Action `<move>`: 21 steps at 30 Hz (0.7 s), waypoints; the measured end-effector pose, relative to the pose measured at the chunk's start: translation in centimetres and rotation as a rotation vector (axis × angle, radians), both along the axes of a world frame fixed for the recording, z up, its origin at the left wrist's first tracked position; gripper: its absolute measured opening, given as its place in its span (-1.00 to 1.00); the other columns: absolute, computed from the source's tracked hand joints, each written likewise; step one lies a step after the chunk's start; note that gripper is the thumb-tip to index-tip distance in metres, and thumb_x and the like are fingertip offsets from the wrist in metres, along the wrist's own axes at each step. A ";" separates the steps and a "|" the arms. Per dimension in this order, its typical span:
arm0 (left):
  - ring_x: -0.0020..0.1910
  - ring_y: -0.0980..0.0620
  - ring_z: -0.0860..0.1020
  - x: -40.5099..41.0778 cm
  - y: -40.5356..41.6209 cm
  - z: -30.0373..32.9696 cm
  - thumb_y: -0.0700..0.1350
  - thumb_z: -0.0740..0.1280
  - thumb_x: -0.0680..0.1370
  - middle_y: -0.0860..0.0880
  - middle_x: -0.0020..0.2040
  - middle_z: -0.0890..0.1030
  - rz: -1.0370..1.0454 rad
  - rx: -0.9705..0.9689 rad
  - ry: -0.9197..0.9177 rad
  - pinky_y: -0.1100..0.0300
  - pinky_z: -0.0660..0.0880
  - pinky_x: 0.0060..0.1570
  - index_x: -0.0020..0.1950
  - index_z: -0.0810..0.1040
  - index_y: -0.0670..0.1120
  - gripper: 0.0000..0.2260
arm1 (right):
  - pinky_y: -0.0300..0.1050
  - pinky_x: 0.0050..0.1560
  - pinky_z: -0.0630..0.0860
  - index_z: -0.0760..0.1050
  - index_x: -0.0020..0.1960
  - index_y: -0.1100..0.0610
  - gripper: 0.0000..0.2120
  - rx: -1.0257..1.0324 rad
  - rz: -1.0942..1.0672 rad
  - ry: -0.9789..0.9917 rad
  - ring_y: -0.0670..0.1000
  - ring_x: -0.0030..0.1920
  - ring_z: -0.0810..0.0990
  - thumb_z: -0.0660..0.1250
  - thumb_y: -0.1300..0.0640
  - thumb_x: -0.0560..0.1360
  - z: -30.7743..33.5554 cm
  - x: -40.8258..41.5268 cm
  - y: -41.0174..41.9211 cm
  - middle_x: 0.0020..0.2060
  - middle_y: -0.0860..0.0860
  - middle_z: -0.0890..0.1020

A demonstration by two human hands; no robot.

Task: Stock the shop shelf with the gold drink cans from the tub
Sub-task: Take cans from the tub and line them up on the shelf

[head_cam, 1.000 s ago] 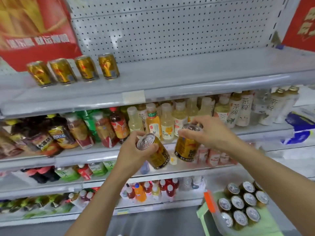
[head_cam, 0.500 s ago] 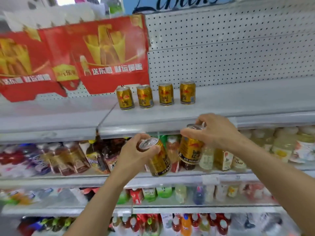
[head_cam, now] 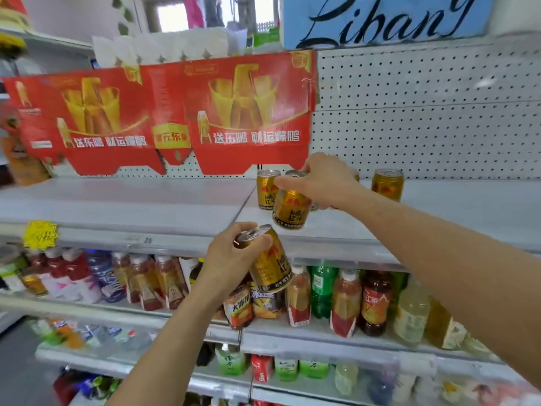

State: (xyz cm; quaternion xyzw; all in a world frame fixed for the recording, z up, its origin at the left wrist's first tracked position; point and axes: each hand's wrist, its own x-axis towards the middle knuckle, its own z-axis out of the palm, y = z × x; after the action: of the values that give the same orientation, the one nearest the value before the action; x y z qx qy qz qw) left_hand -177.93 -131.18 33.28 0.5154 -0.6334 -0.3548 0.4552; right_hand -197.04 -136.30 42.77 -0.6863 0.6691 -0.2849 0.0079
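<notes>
**Two cans being held at the shelf**

A gold can (head_cam: pixel 291 208) is being gripped from above by the right hand (head_cam: pixel 320 180) over the shelf (head_cam: pixel 146 206), just in front of a standing can (head_cam: pixel 267 189) — another can (head_cam: pixel 387 184) is standing well to its right. A second can (head_cam: pixel 270 260), tilted, is being clasped by the left hand (head_cam: pixel 231 259) below the shelf edge, in front of bottles (head_cam: pixel 322 288).

Back wall: white pegboard (head_cam: pixel 424 112) with red cardboard posters (head_cam: pixel 164 118)
Up top: blue sign (head_cam: pixel 380 19)
Light: bright opening (head_cam: pixel 172 16), probably a window
Lower shelves: packed bottles (head_cam: pixel 322 288)
</notes>
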 end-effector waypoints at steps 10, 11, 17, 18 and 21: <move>0.00 0.04 0.61 1.7 -3.3 0.2 0.12 0.42 0.43 0.01 0.07 0.61 0.042 0.035 -0.044 0.16 0.56 -0.06 0.18 0.56 0.07 -0.65 | -0.01 -0.17 0.59 0.39 -0.08 0.13 -0.41 0.040 -0.025 0.121 0.08 -0.20 0.59 0.33 -0.40 0.30 -2.1 4.1 -6.3 -0.19 0.03 0.59; 0.00 0.04 0.61 1.7 -3.3 0.3 0.13 0.41 0.44 0.01 0.06 0.62 0.048 0.033 -0.040 0.16 0.55 -0.08 0.18 0.57 0.07 -0.66 | 0.01 -0.16 0.61 0.40 -0.09 0.12 -0.42 0.045 -0.023 0.115 0.08 -0.22 0.60 0.34 -0.39 0.29 -2.3 4.2 -6.4 -0.18 0.04 0.61; -0.02 0.04 0.62 1.9 -3.2 0.5 0.12 0.39 0.46 -0.01 0.05 0.63 0.056 0.037 0.007 0.19 0.54 -0.13 0.18 0.57 0.06 -0.68 | 0.07 -0.12 0.61 0.38 0.01 0.12 -0.32 0.159 0.026 0.138 0.07 -0.21 0.54 0.27 -0.48 0.30 -2.5 4.5 -6.7 -0.12 0.04 0.53; -0.02 0.03 0.62 1.9 -3.2 0.5 0.12 0.40 0.46 -0.02 0.06 0.62 0.059 0.039 0.017 0.17 0.56 -0.10 0.18 0.56 0.06 -0.68 | 0.05 -0.12 0.60 0.41 0.09 0.13 -0.30 0.199 0.035 0.159 0.06 -0.20 0.53 0.20 -0.48 0.34 -2.4 4.3 -6.6 -0.10 0.05 0.54; 0.00 0.02 0.61 1.9 -3.0 0.6 0.12 0.41 0.46 -0.05 0.08 0.58 0.065 0.053 0.039 0.08 0.59 0.00 0.21 0.49 0.06 -0.64 | 0.03 0.00 0.48 0.32 0.39 0.10 -0.27 0.121 0.066 0.114 0.12 0.10 0.51 0.06 -0.42 0.47 -2.0 3.2 -4.9 0.19 0.14 0.49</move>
State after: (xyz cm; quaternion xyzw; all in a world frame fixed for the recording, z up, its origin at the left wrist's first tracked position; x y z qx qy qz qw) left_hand -175.99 -134.18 33.89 0.5407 -0.5978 -0.3661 0.4650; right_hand -193.80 -141.18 40.74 -0.7213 0.6615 -0.2040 0.0208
